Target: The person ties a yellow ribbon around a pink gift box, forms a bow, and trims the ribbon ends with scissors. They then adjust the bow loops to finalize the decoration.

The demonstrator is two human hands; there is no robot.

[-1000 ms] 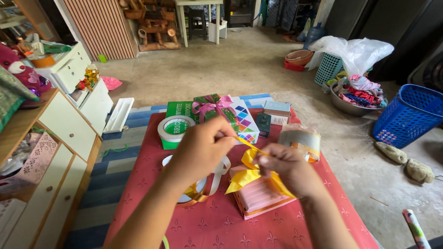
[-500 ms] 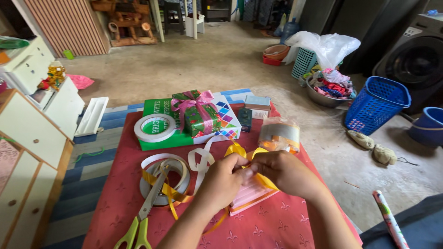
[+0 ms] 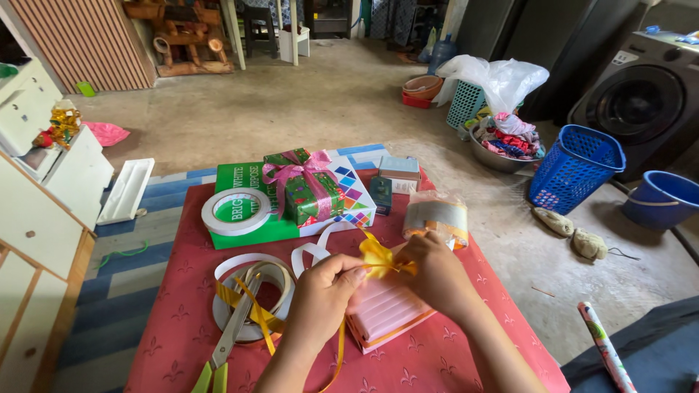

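My left hand (image 3: 324, 298) and right hand (image 3: 437, 280) cover much of the pink box (image 3: 386, 313), and I can't see how the yellow ribbon (image 3: 378, 258) is tied. The scissors (image 3: 229, 338) run off the bottom edge, handles cut short.

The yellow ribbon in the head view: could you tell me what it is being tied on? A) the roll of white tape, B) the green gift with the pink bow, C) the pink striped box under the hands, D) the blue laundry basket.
C: the left hand and right hand pinch the yellow ribbon into a bow right above the pink striped box, while the green gift with the pink bow sits apart further back.
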